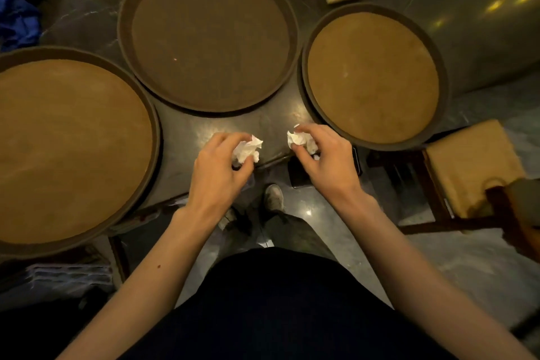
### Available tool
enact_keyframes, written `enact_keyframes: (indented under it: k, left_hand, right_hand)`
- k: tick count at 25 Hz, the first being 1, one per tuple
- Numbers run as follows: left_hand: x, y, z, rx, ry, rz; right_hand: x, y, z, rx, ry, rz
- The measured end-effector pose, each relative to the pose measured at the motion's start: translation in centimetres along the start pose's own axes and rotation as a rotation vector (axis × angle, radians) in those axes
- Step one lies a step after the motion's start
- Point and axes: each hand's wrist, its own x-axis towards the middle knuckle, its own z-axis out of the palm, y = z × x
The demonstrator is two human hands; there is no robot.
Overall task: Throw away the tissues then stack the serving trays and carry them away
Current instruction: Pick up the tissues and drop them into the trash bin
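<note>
Each hand is pinching a crumpled tissue at the table's near edge: left hand [217,168] closing on one tissue [247,149], right hand [324,159] on another [298,139]. Soft, weightless; any pinch should do. Beyond, three round trays [209,38] are lying unstacked, probably stiff, best gripped by their rims.

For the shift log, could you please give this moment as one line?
left hand: holds tissue | right hand: holds tissue | trays: three, bare, unstacked
</note>
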Motion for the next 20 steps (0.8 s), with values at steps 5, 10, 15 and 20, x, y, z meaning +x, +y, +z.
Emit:
enact_keyframes:
  k: [5,10,15,20]
  left_hand:
    - [-1.3,2.4,2.5,-0.038,-0.055,0.077]
    - [-4.7,6.4,7.1,-0.002,-0.081,0.138]
    - [-10.1,12.3,14.8,0.022,-0.072,0.186]
    - [-15.5,17.7,21.5,0.012,-0.130,0.195]
  right_hand:
    - [-4.7,1.5,-2.2,0.056,0.053,0.079]
    - [-10.0,5.2,-5.7,0.074,0.133,0.083]
    - [-17.8,12.0,-11.1,0.091,0.196,0.100]
    - [-25.0,17.7,-15.9,0.104,0.197,0.159]
